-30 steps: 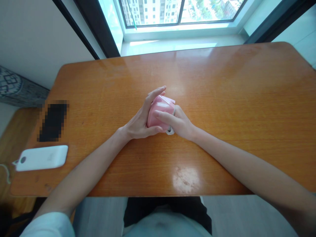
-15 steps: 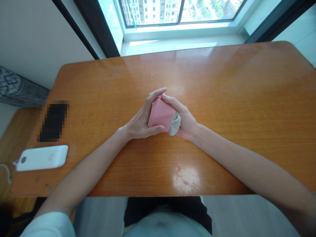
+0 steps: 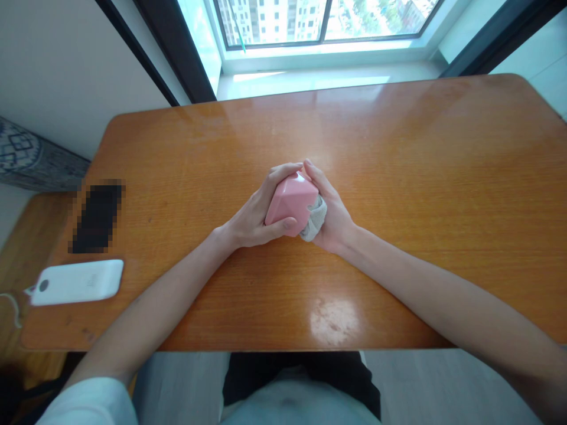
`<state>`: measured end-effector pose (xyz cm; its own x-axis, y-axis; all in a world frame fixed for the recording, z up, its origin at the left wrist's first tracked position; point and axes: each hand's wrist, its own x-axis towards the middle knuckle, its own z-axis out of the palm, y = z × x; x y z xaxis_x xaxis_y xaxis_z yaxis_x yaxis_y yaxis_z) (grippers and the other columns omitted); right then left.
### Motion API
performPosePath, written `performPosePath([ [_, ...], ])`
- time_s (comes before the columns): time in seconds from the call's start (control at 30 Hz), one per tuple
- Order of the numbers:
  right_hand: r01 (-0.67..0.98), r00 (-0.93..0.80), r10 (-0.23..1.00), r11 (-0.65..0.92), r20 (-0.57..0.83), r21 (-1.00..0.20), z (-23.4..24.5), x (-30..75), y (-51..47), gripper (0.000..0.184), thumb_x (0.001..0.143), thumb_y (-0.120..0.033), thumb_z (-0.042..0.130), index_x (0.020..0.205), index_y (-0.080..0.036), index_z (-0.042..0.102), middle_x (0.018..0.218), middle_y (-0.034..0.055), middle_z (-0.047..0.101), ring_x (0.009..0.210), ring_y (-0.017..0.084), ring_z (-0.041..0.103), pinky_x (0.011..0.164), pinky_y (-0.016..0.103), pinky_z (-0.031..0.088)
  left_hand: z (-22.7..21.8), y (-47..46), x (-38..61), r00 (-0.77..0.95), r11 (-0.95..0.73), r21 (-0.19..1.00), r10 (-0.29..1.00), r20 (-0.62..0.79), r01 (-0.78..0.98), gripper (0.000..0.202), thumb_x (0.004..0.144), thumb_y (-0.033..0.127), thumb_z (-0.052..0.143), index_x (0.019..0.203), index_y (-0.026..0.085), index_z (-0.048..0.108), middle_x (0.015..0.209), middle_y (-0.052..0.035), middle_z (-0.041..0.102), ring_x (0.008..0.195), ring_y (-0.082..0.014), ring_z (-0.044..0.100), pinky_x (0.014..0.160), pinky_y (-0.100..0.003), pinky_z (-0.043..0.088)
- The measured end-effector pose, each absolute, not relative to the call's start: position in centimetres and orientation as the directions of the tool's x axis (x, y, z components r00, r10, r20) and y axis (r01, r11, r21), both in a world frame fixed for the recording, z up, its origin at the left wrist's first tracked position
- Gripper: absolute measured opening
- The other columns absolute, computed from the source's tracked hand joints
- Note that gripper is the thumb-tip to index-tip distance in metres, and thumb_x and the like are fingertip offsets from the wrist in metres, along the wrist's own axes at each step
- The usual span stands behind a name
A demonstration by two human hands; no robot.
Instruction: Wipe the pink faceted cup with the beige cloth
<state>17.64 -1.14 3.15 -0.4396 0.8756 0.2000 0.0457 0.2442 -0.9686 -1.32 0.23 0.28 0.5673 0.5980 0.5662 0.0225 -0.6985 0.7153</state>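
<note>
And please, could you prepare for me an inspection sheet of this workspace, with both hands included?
Surface: brown wooden table, glossy, with a bright patch by the near edge and dark marks at the near left corner.
Job's things: pink object, faceted; pale grey cloth against its right side.
Clutter: white device and dark pixelated item, both at left.
Left hand: wrapped around the pink object.
Right hand: against the cloth; grip partly hidden.
Cables: white cord at far left; connection unclear.
Surroundings: window beyond the table; patterned grey item at left.
</note>
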Motion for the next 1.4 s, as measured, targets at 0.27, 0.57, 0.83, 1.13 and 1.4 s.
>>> performPosePath([
  [0.27, -0.08, -0.373, 0.921, 0.087, 0.11, -0.993, 3.8, 16.9, -2.1, 0.075, 0.109, -0.08, 0.024, 0.112, -0.021, 0.071, 0.075, 0.007, 0.075, 0.082, 0.025, 0.074, 0.075, 0.04, 0.061, -0.7, 0.4, -1.5, 0.565, -0.7, 0.713, 0.604, 0.562, 0.039, 0.093, 0.096, 0.074, 0.069, 0.171, 0.038, 0.027, 0.167, -0.0134, 0.044, 0.145, -0.0373, 0.056, 0.12, -0.058, 0.055],
  [0.57, -0.101, -0.362, 0.929, 0.044, 0.078, -0.994, 2.2, 17.9, -3.3, 0.061, 0.095, -0.083, 0.062, 0.08, -0.024, 0.059, 0.066, -0.0023, 0.055, 0.058, 0.014, 0.05, 0.051, 0.029, 0.039, -0.4, 0.1, -1.7, 0.588, -0.683, 0.73, 0.588, 0.556, -0.007, 0.091, 0.097, 0.074, 0.068, 0.171, 0.036, 0.03, 0.164, -0.0143, 0.048, 0.146, -0.038, 0.057, 0.121, -0.059, 0.054],
  [0.83, 0.135, -0.524, 0.726, 0.588, 0.446, -0.798, 2.3, 18.6, -2.7, 0.063, 0.09, -0.084, 0.068, 0.09, -0.021, 0.07, 0.083, 0.0032, 0.072, 0.077, 0.019, 0.064, 0.072, 0.036, 0.055, -0.1, 0.1, -1.6, 0.591, -0.658, 0.753, 0.597, 0.542, -0.026, 0.093, 0.093, 0.08, 0.068, 0.168, 0.036, 0.035, 0.156, -0.0134, 0.054, 0.133, -0.0361, 0.064, 0.115, -0.057, 0.057],
  [1.13, 0.402, -0.64, 0.502, 0.864, 0.582, -0.302, 1.7, 19.1, -2.3, 0.032, 0.092, -0.054, 0.078, 0.086, -0.023, 0.079, 0.078, 0.0041, 0.077, 0.076, 0.022, 0.066, 0.071, 0.036, 0.048, 0.0, 0.3, -1.6, 0.598, -0.662, 0.747, 0.574, 0.56, -0.064, 0.086, 0.097, 0.068, 0.068, 0.169, 0.033, 0.036, 0.156, -0.0135, 0.054, 0.137, -0.0357, 0.063, 0.118, -0.055, 0.056],
  [1.4, 0.42, -0.59, 0.459, 0.877, 0.664, -0.233, 0.8, 18.7, -2.4, 0.032, 0.097, -0.042, 0.066, 0.074, -0.022, 0.074, 0.068, 0.0044, 0.073, 0.065, 0.019, 0.059, 0.063, 0.035, 0.04, 0.2, 0.1, -1.6, 0.588, -0.63, 0.776, 0.619, 0.521, -0.024, 0.091, 0.095, 0.076, 0.069, 0.168, 0.033, 0.037, 0.161, -0.0139, 0.054, 0.142, -0.037, 0.062, 0.121, -0.057, 0.056],
])
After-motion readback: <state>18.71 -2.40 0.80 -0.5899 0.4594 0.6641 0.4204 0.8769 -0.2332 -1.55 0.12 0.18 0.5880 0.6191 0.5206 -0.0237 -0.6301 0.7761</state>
